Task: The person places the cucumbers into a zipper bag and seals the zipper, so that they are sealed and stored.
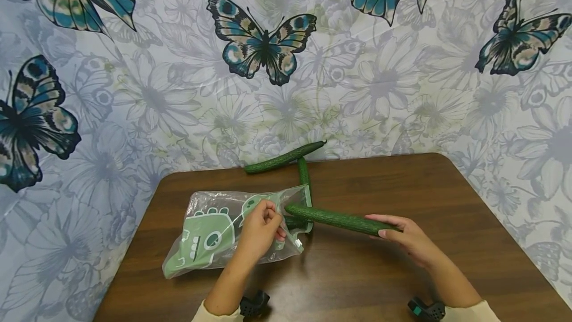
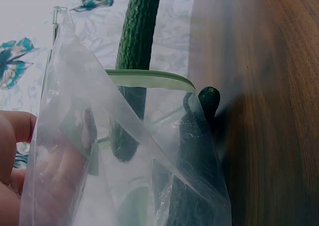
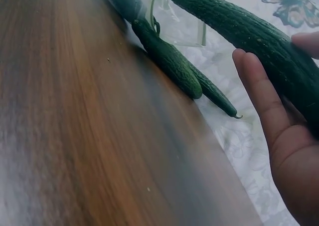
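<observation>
My right hand (image 1: 408,240) grips a long green cucumber (image 1: 341,218) near one end, thumb on one side and fingers on the other. The cucumber's far end is at the mouth of a clear zip bag (image 1: 207,235) printed with green cartoon shapes; in the left wrist view that tip (image 2: 124,141) shows through the plastic, past the green zip strip (image 2: 149,79). My left hand (image 1: 261,227) pinches the bag's film beside the opening, its fingers partly behind the plastic. A second cucumber (image 2: 192,171) shows dark through the bag.
Behind the bag's mouth, one cucumber (image 1: 304,170) lies on the brown wooden table (image 1: 380,183). Another cucumber (image 1: 286,157) lies across the table's back edge. A butterfly-printed cloth (image 1: 380,88) hangs behind.
</observation>
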`<move>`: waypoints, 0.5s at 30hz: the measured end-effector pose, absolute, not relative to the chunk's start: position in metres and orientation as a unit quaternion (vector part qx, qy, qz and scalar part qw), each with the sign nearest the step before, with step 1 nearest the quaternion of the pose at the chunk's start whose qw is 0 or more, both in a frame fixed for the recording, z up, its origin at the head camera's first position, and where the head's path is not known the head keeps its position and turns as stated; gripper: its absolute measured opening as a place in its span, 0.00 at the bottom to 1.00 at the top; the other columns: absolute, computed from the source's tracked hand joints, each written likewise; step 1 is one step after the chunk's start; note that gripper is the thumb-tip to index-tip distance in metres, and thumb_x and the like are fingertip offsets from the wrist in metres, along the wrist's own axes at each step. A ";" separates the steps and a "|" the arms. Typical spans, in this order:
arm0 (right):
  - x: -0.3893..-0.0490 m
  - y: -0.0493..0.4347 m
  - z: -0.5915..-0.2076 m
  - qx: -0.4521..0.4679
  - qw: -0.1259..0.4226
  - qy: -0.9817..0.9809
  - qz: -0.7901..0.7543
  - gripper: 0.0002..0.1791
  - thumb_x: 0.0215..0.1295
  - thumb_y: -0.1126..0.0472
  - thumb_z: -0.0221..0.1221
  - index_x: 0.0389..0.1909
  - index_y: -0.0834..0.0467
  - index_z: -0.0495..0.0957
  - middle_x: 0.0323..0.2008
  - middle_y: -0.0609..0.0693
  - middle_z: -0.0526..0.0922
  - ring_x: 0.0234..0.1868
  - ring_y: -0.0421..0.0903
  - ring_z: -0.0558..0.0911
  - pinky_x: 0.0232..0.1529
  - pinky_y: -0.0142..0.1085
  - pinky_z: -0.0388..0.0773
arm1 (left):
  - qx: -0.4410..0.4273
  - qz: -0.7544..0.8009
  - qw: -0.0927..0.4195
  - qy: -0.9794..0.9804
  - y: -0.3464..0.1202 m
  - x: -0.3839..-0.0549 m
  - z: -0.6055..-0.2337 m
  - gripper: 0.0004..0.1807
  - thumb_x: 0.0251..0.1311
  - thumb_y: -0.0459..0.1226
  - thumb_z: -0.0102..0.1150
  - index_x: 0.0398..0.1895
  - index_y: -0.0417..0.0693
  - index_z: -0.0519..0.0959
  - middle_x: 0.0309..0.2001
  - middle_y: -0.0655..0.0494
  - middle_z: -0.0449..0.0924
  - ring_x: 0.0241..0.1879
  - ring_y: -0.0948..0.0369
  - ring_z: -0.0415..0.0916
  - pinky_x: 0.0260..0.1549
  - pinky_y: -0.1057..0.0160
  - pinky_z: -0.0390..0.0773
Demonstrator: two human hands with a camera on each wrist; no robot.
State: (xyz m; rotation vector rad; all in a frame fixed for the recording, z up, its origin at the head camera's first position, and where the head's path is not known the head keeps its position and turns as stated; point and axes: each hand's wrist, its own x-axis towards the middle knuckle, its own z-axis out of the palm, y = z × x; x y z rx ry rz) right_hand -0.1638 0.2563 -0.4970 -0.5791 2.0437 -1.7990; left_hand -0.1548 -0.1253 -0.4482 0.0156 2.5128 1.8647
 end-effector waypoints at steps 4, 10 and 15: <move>-0.166 0.248 -0.497 -0.201 0.178 0.745 -0.610 0.25 0.74 0.63 0.53 0.70 0.62 0.70 0.66 0.32 0.74 0.59 0.41 0.83 0.67 0.57 0.73 | 0.007 0.600 0.004 0.800 -0.124 -0.154 -0.448 0.06 0.66 0.31 0.52 0.45 0.42 0.72 0.28 0.48 0.80 0.18 0.57 0.82 0.20 0.60 0.87; -0.171 0.234 -0.499 -0.204 0.188 0.746 -0.605 0.24 0.73 0.62 0.56 0.69 0.58 0.72 0.70 0.45 0.73 0.60 0.36 0.81 0.67 0.54 0.75 | 0.007 0.605 0.005 0.796 -0.122 -0.152 -0.446 0.06 0.65 0.31 0.53 0.44 0.42 0.73 0.28 0.47 0.80 0.19 0.56 0.82 0.20 0.61 0.87; -0.175 0.221 -0.501 -0.213 0.191 0.743 -0.606 0.23 0.71 0.63 0.58 0.67 0.57 0.75 0.68 0.53 0.76 0.59 0.34 0.79 0.57 0.31 0.80 | 0.008 0.605 0.006 0.796 -0.121 -0.152 -0.446 0.08 0.66 0.31 0.53 0.45 0.38 0.72 0.29 0.45 0.80 0.19 0.56 0.82 0.20 0.61 0.87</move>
